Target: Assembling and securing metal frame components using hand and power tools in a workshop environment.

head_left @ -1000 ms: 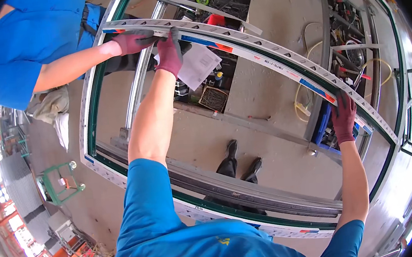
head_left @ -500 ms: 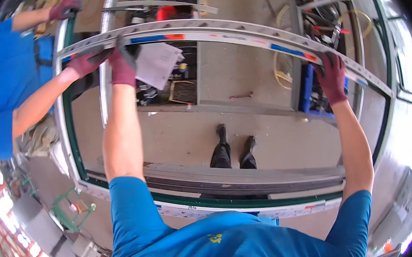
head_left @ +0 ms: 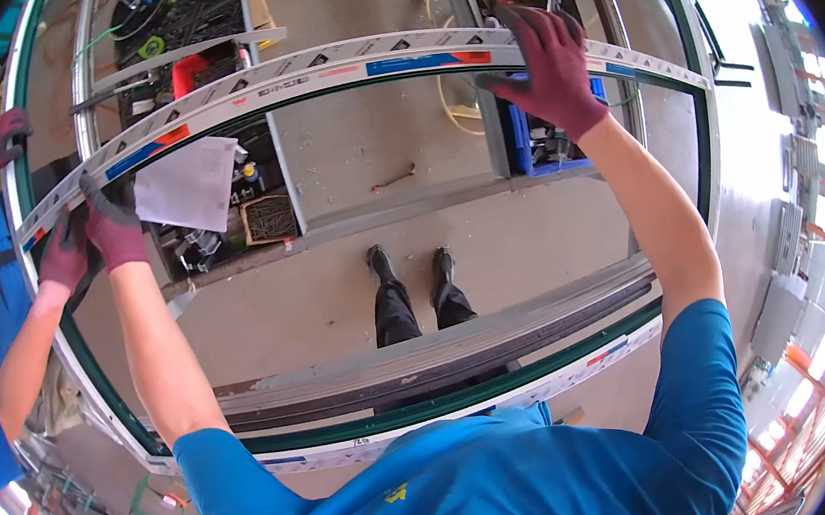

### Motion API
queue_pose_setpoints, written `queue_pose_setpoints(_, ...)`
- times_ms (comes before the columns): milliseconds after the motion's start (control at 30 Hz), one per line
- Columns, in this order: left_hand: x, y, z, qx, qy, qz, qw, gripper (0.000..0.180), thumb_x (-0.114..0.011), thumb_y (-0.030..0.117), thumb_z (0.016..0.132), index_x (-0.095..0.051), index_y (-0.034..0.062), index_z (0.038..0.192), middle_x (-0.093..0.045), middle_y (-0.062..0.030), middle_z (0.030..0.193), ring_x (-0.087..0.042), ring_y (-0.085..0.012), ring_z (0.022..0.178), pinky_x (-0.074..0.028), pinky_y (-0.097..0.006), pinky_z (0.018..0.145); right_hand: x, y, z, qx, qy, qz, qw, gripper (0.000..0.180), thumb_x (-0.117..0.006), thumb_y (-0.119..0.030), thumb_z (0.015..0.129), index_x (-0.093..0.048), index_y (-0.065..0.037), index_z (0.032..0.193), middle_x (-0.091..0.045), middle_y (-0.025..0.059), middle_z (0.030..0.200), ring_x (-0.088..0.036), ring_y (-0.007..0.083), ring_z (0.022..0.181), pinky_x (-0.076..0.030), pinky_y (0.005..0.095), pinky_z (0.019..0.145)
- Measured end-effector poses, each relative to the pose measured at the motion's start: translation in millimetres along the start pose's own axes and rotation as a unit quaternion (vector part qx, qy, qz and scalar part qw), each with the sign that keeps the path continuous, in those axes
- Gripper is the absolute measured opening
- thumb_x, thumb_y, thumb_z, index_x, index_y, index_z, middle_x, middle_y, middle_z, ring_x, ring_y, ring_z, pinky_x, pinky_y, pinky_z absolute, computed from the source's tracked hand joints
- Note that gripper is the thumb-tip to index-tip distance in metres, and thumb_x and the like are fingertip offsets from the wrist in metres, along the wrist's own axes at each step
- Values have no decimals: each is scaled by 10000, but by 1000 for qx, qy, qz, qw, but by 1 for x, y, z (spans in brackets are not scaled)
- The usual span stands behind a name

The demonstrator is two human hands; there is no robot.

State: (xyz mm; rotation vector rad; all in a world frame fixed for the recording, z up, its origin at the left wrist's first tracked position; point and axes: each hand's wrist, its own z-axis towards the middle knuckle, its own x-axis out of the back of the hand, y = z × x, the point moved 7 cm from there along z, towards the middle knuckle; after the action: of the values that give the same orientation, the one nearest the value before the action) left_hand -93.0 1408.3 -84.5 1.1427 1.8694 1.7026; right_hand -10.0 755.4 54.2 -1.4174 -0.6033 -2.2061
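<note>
A long white crossbar (head_left: 328, 71) with printed film and blue and red labels spans a large window-like frame (head_left: 468, 399) with dark green inner edges. My left hand (head_left: 115, 231), in a maroon and grey glove, is closed over the crossbar near its left end. My right hand (head_left: 556, 76), gloved alike, lies across the bar towards its right end, fingers spread and thumb apart. Close beside my left hand, a co-worker's gloved hand (head_left: 63, 256) is at the bar's left end. That person's other hand (head_left: 6, 139) is on the frame's left side.
Below the frame, trays hold tools and loose hardware, with a white paper sheet (head_left: 189, 185) over one. A blue bin (head_left: 523, 135) stands beneath my right hand. Grey rails (head_left: 394, 365) run across near my body. A small tool (head_left: 394, 179) lies on the floor.
My view has swung, so the scene shifts left. My right hand has opened from its grip and moved inward along the crossbar. My left hand stays at the left end beside the co-worker's hand.
</note>
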Motion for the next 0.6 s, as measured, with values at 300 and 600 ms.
queue_pose_setpoints(300, 10, 0, 14, -262, -29, 354, 897, 518, -568, 294, 1110, -473, -17, 1514, -655, -199, 1427, -666, -280, 1245, -536, -423, 1038, -63, 24, 2, -8, -129, -38, 991, 775, -768, -678, 804, -577, -85, 1265, -655, 106, 1176, -663, 294, 1117, -536, 421, 951)
queue_pose_setpoints(600, -135, 94, -169, -507, -9, 280, 815, 487, -834, 347, 922, -643, 20, 1227, -707, -149, 1103, -681, -307, 1048, -549, -455, 898, -69, 29, 8, -24, -220, -21, 975, 769, -769, -673, 790, -599, -108, 1283, -645, 107, 1162, -644, 314, 1137, -530, 441, 965)
